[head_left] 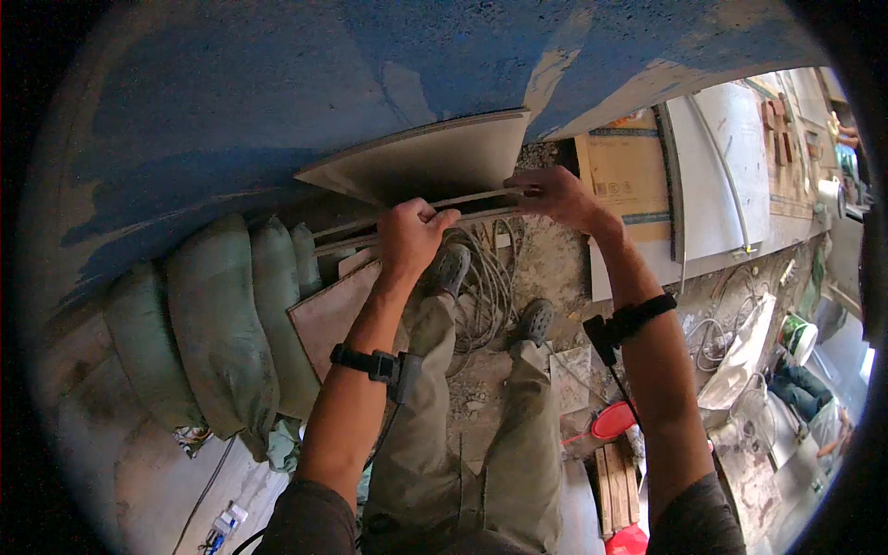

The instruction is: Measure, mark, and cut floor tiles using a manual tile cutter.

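My left hand (pixel 412 236) is closed over the top edge of a thin, flat tile (pixel 476 196) that stands on edge and is seen almost edge-on. Farther right, my right hand (pixel 560 199) pinches the same tile near its right end. Just beyond, a larger pale panel (pixel 435 157) leans against the blue-painted wall (pixel 231 92). A second thin edge runs close below the held one, and I cannot tell whether it is a separate tile. The tile's lower part is hidden.
Several green sacks (pixel 222 324) stand at the left, beside a brownish board (pixel 338 314). Coiled cable (pixel 490 296) lies by my feet. To the right are a cardboard box (pixel 629 176), a white sheet (pixel 717 166), a red basin (pixel 610 421), and another person (pixel 814 407).
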`<state>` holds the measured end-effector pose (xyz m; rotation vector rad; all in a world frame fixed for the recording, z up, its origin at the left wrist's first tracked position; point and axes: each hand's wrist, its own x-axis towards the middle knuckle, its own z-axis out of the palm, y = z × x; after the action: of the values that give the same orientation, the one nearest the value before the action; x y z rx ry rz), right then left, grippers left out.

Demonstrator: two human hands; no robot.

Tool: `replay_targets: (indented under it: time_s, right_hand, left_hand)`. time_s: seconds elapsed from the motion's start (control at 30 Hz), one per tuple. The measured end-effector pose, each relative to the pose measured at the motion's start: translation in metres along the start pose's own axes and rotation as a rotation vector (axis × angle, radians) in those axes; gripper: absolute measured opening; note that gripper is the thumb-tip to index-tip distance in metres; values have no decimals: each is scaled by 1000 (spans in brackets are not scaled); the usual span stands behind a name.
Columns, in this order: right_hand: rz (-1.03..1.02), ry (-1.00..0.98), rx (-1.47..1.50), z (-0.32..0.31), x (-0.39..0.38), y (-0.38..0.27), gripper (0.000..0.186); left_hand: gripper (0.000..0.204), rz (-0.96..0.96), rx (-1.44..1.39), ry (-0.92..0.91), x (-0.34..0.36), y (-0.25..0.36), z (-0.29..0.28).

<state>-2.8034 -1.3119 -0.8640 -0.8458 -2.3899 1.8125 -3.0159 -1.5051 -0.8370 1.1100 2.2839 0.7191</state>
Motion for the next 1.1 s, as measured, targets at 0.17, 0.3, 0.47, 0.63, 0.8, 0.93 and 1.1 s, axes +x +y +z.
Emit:
replay_targets:
  time_s: [0.17,0.3,0.47,0.63,0.8,0.93,1.1]
  right_hand:
    - [80,30,-13,5,1,5,44]
    - [123,79,171,14,-2,-5,43]
    - [135,68,122,19,-2,-13,37]
    - [107,194,219,30,-8,14,34]
    - [97,246,393,39,-12,10,33]
    - [98,331,458,47,-12,11,34]
    - [64,363,394,52,-9,1,32]
  left_hand:
    - [47,-22,25,-12,0,-1,2]
    - [47,-54,65,-22,0,-5,1]
    - [48,-89,25,-28,-6,0,-2]
    - [44,-90,-22,-7,-11,16,6]
    - [38,21,111,-52,-9,60,35]
    - [42,-140,138,-121,5,96,44]
    - [39,-44,55,-36,0,56,41]
